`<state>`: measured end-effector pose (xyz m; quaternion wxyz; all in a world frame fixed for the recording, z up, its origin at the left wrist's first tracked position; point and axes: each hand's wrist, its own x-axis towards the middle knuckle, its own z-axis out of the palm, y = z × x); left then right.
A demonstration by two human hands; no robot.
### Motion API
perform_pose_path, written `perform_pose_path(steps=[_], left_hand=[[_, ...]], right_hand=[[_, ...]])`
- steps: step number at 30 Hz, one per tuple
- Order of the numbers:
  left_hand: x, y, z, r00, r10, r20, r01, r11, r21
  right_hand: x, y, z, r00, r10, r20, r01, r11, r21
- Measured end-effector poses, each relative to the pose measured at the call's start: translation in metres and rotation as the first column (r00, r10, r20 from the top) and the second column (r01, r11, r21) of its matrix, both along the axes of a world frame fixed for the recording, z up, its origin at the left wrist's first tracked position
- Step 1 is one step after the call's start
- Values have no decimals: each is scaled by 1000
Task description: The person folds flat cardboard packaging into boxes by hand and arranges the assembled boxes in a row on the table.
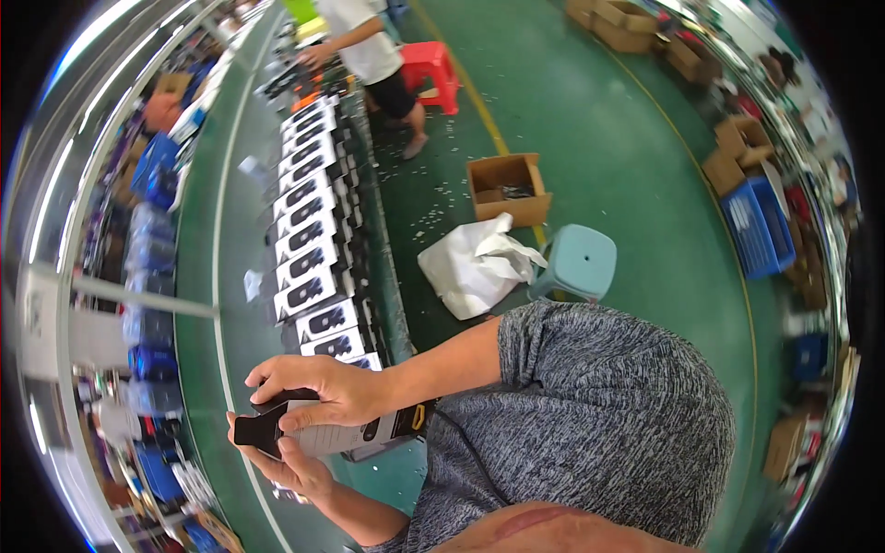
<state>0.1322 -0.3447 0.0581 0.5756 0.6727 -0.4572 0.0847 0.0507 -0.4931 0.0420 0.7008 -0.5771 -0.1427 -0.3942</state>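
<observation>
A slim black-and-white printed carton (332,439) lies between my two hands over the green work surface. A black flap (258,431) sticks out from its far end. My right hand (336,389) is closed over the upper side of the carton, its thumb pressing on the white panel near the flap. From below, my left hand (300,468) grips the flap end, with the thumb at the carton's edge and the fingers partly hidden beneath. Just beyond my right hand, a long row of white boxes (309,241) with black device pictures lies along the bench.
A green belt (207,304) runs beside the row, with blue bins (152,359) past it. On my right stand a pale blue stool (585,258), a white bag (466,267) and an open cardboard box (507,207). A co-worker (364,55) stands farther along, near a red stool (433,69).
</observation>
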Motion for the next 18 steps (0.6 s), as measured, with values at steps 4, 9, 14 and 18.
perform_pose_path(steps=[4, 9, 14, 18], left_hand=[[3, -24, -9, 985, -171, -15, 172, 984, 51], [-6, -47, -10, 951, -217, 221, 232, 972, -43], [-18, -71, -1, 899, -60, 434, 142, 977, -159], [-28, -80, -16, 985, -50, 167, 105, 936, -336]], right_hand=[[-16, -27, -4, 985, -172, 15, 173, 975, -140], [-42, -36, 6, 969, -244, 36, 246, 943, -226], [-46, -43, 7, 873, -409, 265, 477, 829, -292], [-44, -37, 11, 848, -455, 273, 511, 837, -196]])
